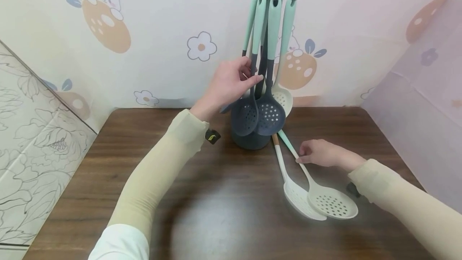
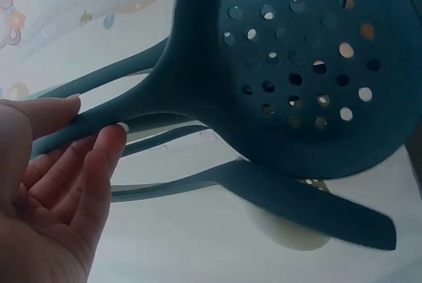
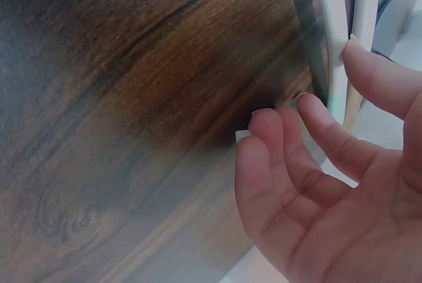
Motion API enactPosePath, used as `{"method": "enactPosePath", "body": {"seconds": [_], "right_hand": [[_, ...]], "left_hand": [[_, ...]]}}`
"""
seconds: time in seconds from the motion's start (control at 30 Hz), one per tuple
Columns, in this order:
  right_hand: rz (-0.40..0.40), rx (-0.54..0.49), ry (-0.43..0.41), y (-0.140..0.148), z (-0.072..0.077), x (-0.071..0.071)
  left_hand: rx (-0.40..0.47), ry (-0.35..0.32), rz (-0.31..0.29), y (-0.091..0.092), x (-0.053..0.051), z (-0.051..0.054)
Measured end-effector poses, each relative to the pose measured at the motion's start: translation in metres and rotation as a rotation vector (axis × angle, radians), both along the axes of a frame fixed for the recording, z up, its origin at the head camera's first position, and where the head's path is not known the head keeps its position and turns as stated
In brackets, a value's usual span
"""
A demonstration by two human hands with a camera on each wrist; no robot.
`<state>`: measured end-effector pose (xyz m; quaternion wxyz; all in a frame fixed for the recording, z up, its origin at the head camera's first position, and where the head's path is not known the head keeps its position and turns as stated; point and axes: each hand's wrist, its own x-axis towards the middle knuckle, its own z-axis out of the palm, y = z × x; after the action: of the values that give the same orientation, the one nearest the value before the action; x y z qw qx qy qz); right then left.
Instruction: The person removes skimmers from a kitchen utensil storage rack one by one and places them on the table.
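Observation:
In the head view, my left hand (image 1: 234, 79) is at a utensil stand, thumb across the neck of a hanging dark skimmer (image 1: 245, 117) with a mint handle. The left wrist view shows that hand (image 2: 66, 171) pinching the neck below the round perforated head (image 2: 303, 65). My right hand (image 1: 323, 152) is low over the table, fingers loosely bent. Its thumb touches the shaft of a cream skimmer (image 1: 333, 202) with a mint handle, lying on the wood. Up close, the right hand (image 3: 330, 197) has its thumb and index finger apart near the pale shaft (image 3: 335, 39).
A white skimmer (image 1: 296, 196) with a brown handle lies partly under the cream one. Beside the held skimmer hang another dark skimmer (image 1: 271, 117) and a cream perforated utensil (image 1: 283, 97). The stand's dark base (image 1: 250, 141) is on the wooden table (image 1: 216, 212), against a patterned wall.

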<state>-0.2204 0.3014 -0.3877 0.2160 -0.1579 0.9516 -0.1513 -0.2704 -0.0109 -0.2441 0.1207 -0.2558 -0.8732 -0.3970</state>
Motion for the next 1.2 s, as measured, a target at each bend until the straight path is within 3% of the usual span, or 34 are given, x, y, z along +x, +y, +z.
{"method": "enactPosePath", "body": {"seconds": [0.43, 0.83, 1.07, 1.2], "right_hand": [[-0.003, -0.025, 0.007, 0.002, -0.002, -0.004], [-0.009, -0.015, -0.003, -0.002, -0.004, -0.009], [-0.006, -0.026, -0.01, -0.002, -0.003, -0.008], [-0.004, -0.037, -0.012, -0.001, -0.004, -0.008]], "left_hand": [[0.119, 0.054, -0.021, -0.008, 0.009, 0.008], [0.179, 0.077, -0.054, -0.035, 0.033, 0.011], [0.159, 0.077, -0.052, -0.054, 0.043, 0.007], [0.147, 0.029, -0.043, -0.066, 0.043, 0.0]]}}
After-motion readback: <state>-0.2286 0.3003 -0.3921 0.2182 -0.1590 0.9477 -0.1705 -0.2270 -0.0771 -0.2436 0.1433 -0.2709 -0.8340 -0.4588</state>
